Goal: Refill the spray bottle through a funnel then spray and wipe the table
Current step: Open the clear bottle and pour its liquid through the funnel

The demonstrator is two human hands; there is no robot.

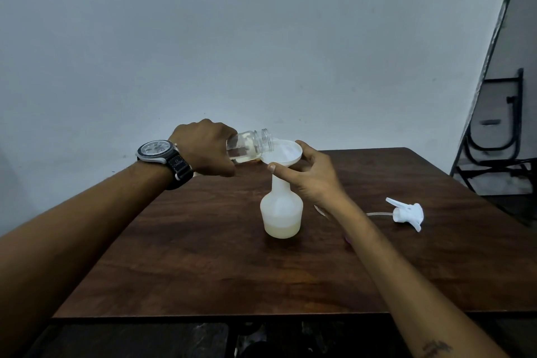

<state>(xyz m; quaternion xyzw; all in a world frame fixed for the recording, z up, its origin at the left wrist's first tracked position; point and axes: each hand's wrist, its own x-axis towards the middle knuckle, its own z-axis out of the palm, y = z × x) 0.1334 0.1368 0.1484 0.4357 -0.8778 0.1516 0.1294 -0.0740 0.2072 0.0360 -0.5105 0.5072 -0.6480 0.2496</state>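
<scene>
Tilting one clear, ribbed-neck glass jar (250, 145), the left hand (203, 151) wraps its fingers around the base. Its mouth meets one white plastic funnel (282, 152), pinched at the rim by the right hand (311, 174), seated in one frosted, bell-shaped spray bottle (281, 212) mid-table (203, 256). One white trigger sprayer head (406, 212) lies rightmost.

A plain grey-blue wall (261, 38) fills the background behind a dark wooden surface (220, 264); black metal folding chairs (494, 131) lean at right.
</scene>
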